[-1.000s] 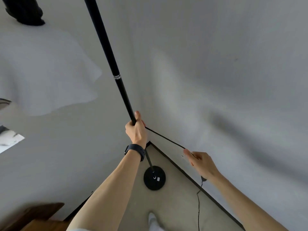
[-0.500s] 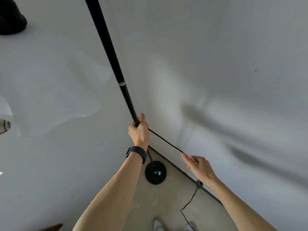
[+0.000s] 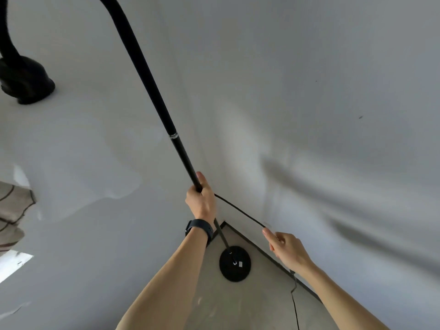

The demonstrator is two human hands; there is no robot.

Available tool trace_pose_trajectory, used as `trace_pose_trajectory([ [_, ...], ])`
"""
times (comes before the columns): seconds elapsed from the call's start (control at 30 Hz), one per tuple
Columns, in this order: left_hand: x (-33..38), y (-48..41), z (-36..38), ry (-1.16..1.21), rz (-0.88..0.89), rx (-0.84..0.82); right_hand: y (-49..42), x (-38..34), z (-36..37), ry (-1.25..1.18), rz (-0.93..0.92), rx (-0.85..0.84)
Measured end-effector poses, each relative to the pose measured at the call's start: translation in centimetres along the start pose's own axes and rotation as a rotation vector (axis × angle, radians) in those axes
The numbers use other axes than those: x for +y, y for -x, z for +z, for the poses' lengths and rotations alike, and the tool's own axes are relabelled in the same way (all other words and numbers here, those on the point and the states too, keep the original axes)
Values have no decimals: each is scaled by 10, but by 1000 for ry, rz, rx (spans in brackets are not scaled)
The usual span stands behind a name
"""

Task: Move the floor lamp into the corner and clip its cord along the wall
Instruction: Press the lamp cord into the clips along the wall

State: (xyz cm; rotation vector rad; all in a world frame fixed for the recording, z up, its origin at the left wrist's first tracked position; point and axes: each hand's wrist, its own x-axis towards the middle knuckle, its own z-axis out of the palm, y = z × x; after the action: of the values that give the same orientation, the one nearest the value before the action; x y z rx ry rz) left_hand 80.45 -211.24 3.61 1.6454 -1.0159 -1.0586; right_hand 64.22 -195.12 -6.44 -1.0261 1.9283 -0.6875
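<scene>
A black floor lamp stands in the room's corner. Its thin pole (image 3: 152,91) rises from a round black base (image 3: 235,263) on the floor and curves over at the top to a black shade (image 3: 26,81) at the upper left. My left hand (image 3: 202,198), with a dark watch on the wrist, is shut around the pole. The black cord (image 3: 240,211) runs taut from the pole to my right hand (image 3: 287,247), which pinches it near the right wall. Below that hand the cord drops to the floor (image 3: 295,306).
Two white walls meet at the corner (image 3: 190,110), with a dark baseboard (image 3: 266,256) along the right one. The floor (image 3: 262,301) is beige. A striped cloth (image 3: 12,208) shows at the left edge.
The view has tilted up, so the lamp's curved top and shade show more. Both hands keep their grips; the lamp and cord stay about where they were.
</scene>
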Motion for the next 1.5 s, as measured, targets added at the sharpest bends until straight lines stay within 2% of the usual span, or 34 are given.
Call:
trace_pose_trajectory([
  [0.2,-8,-9,-1,-133,114,-57,8,11,5,50,-11,14],
  [0.37,-46,5,2,-145,20,-81,5,39,23,193,-84,-12],
  [0.5,-81,17,13,-101,-35,-97,-10,59,40,234,-58,-49],
  [0.6,-107,37,26,-69,-215,-109,-25,71,51,209,-47,-73],
  [0.8,-162,57,58,-181,-563,-181,-60,104,75,142,-89,-92],
  [0.83,-174,59,65,-231,-579,-231,-66,111,80,134,-108,-79],
  [0.9,-202,60,78,-333,-492,-385,-79,131,91,103,-138,-59],
  [0.97,-228,59,91,-415,-328,-488,-89,149,98,18,-167,-36],
  [1.03,-254,51,101,-490,-144,-545,-100,164,104,-66,-212,14],
  [1.1,-278,38,110,-494,-42,-575,-113,174,108,-144,-181,46],
  [1.2,-314,12,118,-405,8,-567,-140,200,119,-139,-101,-17],
  [1.33,-336,-25,134,-101,0,-486,-179,252,151,-91,-103,-61],
  [1.4,-340,-38,147,-16,53,-492,-194,271,168,-44,-141,-22],
  [1.5,-351,-47,164,49,237,-506,-214,285,182,-168,-128,102],
])
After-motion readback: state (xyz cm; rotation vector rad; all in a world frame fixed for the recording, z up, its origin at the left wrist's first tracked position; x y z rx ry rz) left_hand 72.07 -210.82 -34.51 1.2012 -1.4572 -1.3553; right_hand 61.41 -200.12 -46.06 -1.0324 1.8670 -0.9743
